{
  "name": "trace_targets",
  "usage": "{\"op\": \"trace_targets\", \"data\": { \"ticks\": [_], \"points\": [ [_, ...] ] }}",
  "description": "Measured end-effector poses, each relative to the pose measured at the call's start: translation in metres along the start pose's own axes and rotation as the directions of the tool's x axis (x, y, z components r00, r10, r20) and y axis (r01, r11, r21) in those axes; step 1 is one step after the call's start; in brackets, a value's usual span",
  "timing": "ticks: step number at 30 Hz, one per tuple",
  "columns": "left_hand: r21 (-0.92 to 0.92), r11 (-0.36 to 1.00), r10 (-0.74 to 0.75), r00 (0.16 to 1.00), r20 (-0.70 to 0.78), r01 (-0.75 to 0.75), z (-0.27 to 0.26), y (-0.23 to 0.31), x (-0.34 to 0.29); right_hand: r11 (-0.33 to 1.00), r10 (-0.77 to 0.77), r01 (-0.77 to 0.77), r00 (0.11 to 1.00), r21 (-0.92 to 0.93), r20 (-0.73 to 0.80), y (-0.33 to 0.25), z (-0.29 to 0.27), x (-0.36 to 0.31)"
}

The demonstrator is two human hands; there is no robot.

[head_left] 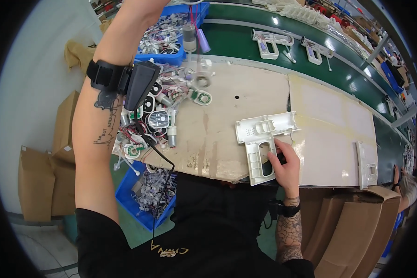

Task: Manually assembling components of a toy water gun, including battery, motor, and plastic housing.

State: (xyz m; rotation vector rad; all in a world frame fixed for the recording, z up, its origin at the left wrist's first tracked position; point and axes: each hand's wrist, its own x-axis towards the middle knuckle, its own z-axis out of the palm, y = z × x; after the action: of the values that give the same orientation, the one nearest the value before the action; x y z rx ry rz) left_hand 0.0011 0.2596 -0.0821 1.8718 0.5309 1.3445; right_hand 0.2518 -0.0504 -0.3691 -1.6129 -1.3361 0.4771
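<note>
My right hand is closed round the handle of a white plastic gun-shaped housing half, with its ribbed inner side facing up at the table's front edge. My left arm reaches up and far; only the base of my left hand shows at the top edge, and its fingers are out of the picture. Beside that hand hang red wires with a grey motor and a purple cylinder. Whether my left hand holds them is hidden. Below them lies a heap of wired motor assemblies, with a round green circuit part at its edge.
A blue bin of small parts stands behind the heap; another blue bin sits below the table. Two white gun-shaped assemblies lie on the green conveyor. At right are a white housing part, cardboard boxes and another person's arm.
</note>
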Motion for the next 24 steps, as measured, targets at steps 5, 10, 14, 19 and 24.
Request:
{"op": "trace_targets", "data": {
  "ticks": [5,10,14,19,24],
  "points": [
    [-0.098,0.995,-0.031,0.998,0.051,0.036,0.038,0.014,0.025,0.998,-0.06,0.06,0.998,-0.029,0.004,-0.001,0.0,-0.001],
    [-0.025,0.998,-0.057,0.993,0.106,0.06,0.062,-0.03,0.044,0.99,-0.095,0.097,0.995,-0.101,0.027,-0.007,0.005,-0.006],
    [0.131,0.988,-0.105,0.971,0.215,0.078,0.097,-0.052,0.045,0.987,-0.064,0.064,0.998,-0.146,0.004,-0.002,0.002,-0.017],
    [0.415,0.907,-0.194,0.945,0.265,0.07,0.093,-0.056,0.039,0.99,-0.082,0.082,0.997,-0.115,-0.001,-0.009,0.005,-0.017],
    [0.494,0.839,-0.356,0.916,0.183,0.228,0.076,-0.091,0.009,0.99,-0.087,0.088,0.996,-0.111,0.019,-0.008,0.007,-0.012]
  ]
}}
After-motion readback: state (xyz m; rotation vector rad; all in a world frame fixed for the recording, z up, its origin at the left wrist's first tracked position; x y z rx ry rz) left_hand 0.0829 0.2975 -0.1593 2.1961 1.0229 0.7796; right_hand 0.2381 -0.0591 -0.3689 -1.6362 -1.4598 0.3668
